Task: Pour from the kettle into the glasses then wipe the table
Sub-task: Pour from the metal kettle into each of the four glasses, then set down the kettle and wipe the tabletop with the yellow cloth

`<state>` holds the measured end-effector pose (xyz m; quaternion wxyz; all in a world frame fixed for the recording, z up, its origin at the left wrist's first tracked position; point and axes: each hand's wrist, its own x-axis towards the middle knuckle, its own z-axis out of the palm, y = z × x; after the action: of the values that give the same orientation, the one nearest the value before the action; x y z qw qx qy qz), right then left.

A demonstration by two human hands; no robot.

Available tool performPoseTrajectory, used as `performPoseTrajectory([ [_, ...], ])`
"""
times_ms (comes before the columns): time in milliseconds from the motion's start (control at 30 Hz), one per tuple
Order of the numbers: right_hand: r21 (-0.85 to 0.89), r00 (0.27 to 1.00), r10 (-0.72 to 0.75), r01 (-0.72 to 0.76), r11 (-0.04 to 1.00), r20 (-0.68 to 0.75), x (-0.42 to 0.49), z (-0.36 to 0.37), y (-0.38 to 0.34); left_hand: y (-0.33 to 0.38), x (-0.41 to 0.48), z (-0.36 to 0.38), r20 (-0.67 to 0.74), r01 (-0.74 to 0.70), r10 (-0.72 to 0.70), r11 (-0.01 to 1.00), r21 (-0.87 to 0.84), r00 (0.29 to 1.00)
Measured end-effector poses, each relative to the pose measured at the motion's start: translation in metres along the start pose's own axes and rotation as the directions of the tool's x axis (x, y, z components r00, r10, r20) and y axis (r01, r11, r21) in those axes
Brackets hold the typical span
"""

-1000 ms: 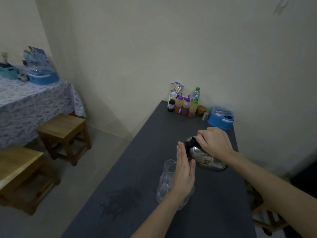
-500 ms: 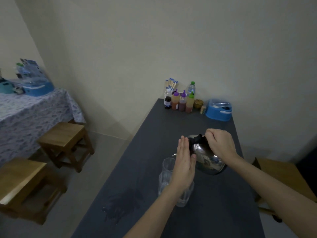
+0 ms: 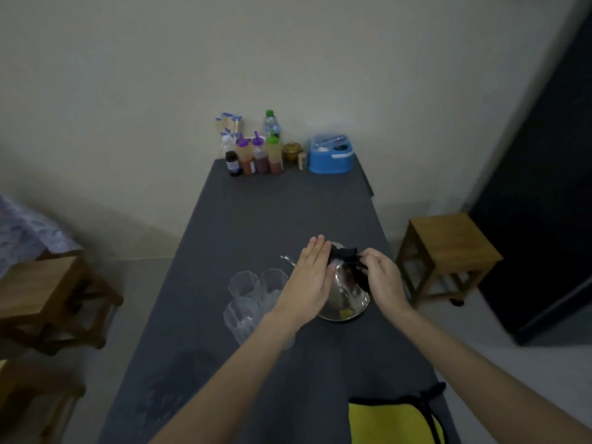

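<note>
Dark counter (image 3: 256,225) against a pale wall: one steel kettle (image 3: 344,293), three clear glasses (image 3: 243,283) just left of it, one yellow cloth (image 3: 394,424) at the near edge. Right hand (image 3: 382,280) fingers grip the kettle's black handle; left hand (image 3: 312,280) lies flat, fingers extended, against the kettle.

Dark grey table (image 3: 256,219), long axis 6 to 12 o'clock. Centre: steel kettle (image 3: 344,296), clear glasses (image 3: 253,296) clustered just beside it at 9. 12 o'clock end: sauce bottles (image 3: 256,155), blue container (image 3: 330,157). Yellow cloth (image 3: 394,424) at 5. Darker patch (image 3: 192,363) at 7, possibly a wet spill.
</note>
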<state>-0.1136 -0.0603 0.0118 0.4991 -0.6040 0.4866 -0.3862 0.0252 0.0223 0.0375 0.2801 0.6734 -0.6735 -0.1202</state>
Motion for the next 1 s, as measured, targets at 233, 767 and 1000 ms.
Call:
performPoseTrajectory([
  [233, 0.154, 0.987, 0.156, -0.148, 0.977, -0.043, -0.018, -0.033, 0.064, 0.013, 0.011, 0.056, 0.232, -0.087, 0.053, 0.986, 0.140, 0.971],
  [767, 0.191, 0.979, 0.175, -0.152, 0.970, -0.108, -0.041, -0.066, 0.134, 0.026, 0.005, 0.121, 0.316, -0.255, 0.160, 0.923, 0.288, 0.935],
  [1000, -0.325, 0.968, -0.063, -0.020, 0.945, -0.242, -0.098, -0.082, 0.151, 0.031, -0.036, 0.135, 0.148, -0.163, 0.138, 0.971, 0.173, 0.979],
])
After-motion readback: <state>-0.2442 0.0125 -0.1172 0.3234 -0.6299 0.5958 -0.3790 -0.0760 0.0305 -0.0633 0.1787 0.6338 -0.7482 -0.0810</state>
